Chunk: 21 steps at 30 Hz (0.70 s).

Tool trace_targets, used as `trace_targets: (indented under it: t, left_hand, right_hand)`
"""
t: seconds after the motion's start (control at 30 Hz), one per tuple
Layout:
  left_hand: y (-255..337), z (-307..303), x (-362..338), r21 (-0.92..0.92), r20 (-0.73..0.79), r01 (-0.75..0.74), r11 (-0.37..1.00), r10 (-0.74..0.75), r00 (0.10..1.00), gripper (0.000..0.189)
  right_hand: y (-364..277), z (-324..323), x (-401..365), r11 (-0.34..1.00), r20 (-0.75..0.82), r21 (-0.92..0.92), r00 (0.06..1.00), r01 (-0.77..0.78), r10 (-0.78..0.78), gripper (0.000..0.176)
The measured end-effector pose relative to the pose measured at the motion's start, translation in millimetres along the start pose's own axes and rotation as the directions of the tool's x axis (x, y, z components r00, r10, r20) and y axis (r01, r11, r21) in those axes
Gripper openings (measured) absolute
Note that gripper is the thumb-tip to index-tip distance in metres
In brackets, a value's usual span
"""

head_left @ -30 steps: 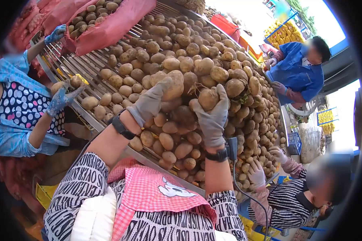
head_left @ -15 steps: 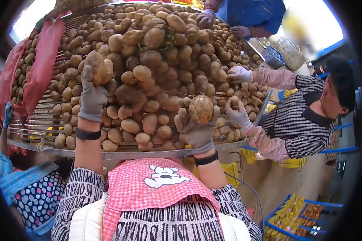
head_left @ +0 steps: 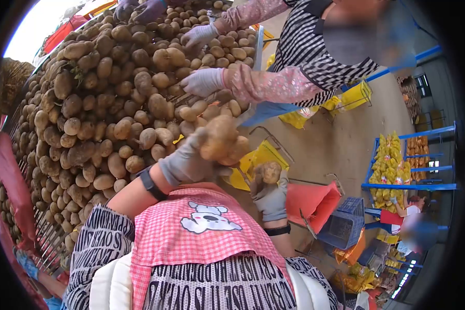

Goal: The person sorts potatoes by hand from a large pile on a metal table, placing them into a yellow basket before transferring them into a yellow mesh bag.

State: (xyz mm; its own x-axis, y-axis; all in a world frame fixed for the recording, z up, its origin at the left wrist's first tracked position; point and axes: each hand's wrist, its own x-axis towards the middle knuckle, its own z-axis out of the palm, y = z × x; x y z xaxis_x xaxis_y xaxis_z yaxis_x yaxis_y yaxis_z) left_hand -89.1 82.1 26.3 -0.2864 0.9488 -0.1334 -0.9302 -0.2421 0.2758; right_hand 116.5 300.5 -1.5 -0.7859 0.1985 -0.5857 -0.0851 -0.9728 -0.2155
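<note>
My left hand (head_left: 183, 161), in a grey glove, grips large brown potatoes (head_left: 219, 138) in front of my apron, beyond the near edge of the potato pile (head_left: 95, 124). My right hand (head_left: 271, 199), gloved in grey too, holds a round potato (head_left: 268, 172) farther right, off the sorting table. Between and beyond my hands is a yellow bag (head_left: 250, 163) on a metal frame. A red bag (head_left: 311, 204) stands open just right of my right hand.
A co-worker's gloved hands (head_left: 203, 82) touch potatoes at the table's right end. Another person's hands are at the top left. A blue crate (head_left: 344, 227) and a blue rack (head_left: 413, 186) with yellow bags stand at the right. Another person is near the rack.
The view has swung right. Both hands, still holding potatoes, have moved from over the pile to the right, toward the bags. The red bag and blue crate have come into view.
</note>
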Motion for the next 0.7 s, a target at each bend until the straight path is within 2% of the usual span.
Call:
trace_targets:
  t: [0.03,0.07,0.1,0.13,0.17,0.2,0.23,0.27,0.3,0.37,0.4,0.47,0.5,0.53,0.6,0.63,0.67,0.7]
  left_hand:
    - [-19,-4,28,-0.051,0.122,0.047,0.998,-0.040,0.992,0.089]
    - [-38,-7,55,-0.096,0.241,0.097,0.991,-0.072,0.968,0.084]
    - [-56,-4,77,-0.099,0.239,0.108,0.989,-0.081,0.968,0.084]
    - [-73,1,95,-0.090,0.129,0.178,0.980,-0.166,0.978,0.073]
    - [-82,-1,101,-0.087,0.013,0.244,0.966,-0.244,0.970,0.062]
    - [-89,-13,109,-0.094,0.008,0.246,0.965,-0.247,0.969,0.062]
    - [-91,-23,116,0.187,-0.208,0.334,0.924,-0.296,0.932,0.051]
    - [-93,-35,120,0.422,-0.427,0.446,0.789,-0.261,0.866,0.041]
    - [-89,-37,116,0.410,-0.449,0.429,0.805,-0.232,0.863,0.041]
    - [-80,-42,88,0.381,-0.446,0.394,0.836,-0.207,0.871,0.033]
    - [-77,-53,67,0.439,-0.436,0.337,0.833,-0.130,0.890,0.032]
    - [-64,-55,44,0.512,-0.495,0.323,0.796,-0.035,0.868,0.031]
    - [-76,-81,39,0.559,-0.455,0.196,0.806,0.100,0.885,0.028]
    - [-60,-65,23,0.603,-0.528,0.218,0.768,0.178,0.831,0.024]
    - [-47,-57,-4,0.361,-0.530,0.033,0.932,0.175,0.830,0.022]
    - [-40,-101,-88,0.413,-0.483,-0.018,0.910,0.236,0.843,0.022]
    - [-37,-100,-110,0.484,-0.506,-0.114,0.868,0.383,0.773,0.019]
    - [-33,-98,-126,0.547,-0.520,-0.198,0.813,0.516,0.681,0.017]
  right_hand:
    - [-10,-7,-5,1.000,-0.008,0.008,1.000,0.010,-0.010,0.065]
    - [-19,-14,-9,0.991,-0.224,-0.095,0.967,0.099,-0.118,0.059]
    - [-25,-20,-10,0.965,-0.418,-0.213,0.878,0.155,-0.234,0.054]
    - [-30,-32,-7,0.965,-0.425,-0.209,0.874,0.157,-0.234,0.054]
    - [-30,-46,-3,0.953,-0.501,-0.262,0.822,0.154,-0.271,0.051]
    - [-33,-55,1,0.937,-0.571,-0.319,0.760,0.142,-0.309,0.047]
    - [-35,-54,-1,0.938,-0.576,-0.321,0.760,0.128,-0.301,0.047]
    - [-37,-51,-2,0.938,-0.593,-0.327,0.747,0.117,-0.300,0.048]
    - [-36,-45,1,0.937,-0.601,-0.337,0.745,0.093,-0.290,0.048]
    - [-32,-43,4,0.907,-0.545,-0.418,0.784,0.053,-0.297,0.046]
    - [-24,-47,11,0.894,-0.525,-0.447,0.803,0.022,-0.282,0.045]
    - [-23,-38,28,0.872,-0.495,-0.479,0.851,-0.097,-0.178,0.040]
    - [-16,-27,38,0.838,-0.470,-0.525,0.871,-0.148,-0.141,0.038]
    - [-7,-15,52,0.816,-0.449,-0.545,0.889,-0.193,-0.090,0.038]
    - [10,10,69,0.633,-0.273,-0.747,0.962,-0.204,-0.011,0.039]
    - [107,5,69,0.556,-0.139,-0.826,0.990,-0.098,-0.032,0.038]
    - [124,20,75,0.534,-0.120,-0.840,0.993,-0.097,-0.009,0.038]
    - [136,38,83,0.381,0.012,-0.924,0.996,-0.022,0.086,0.035]
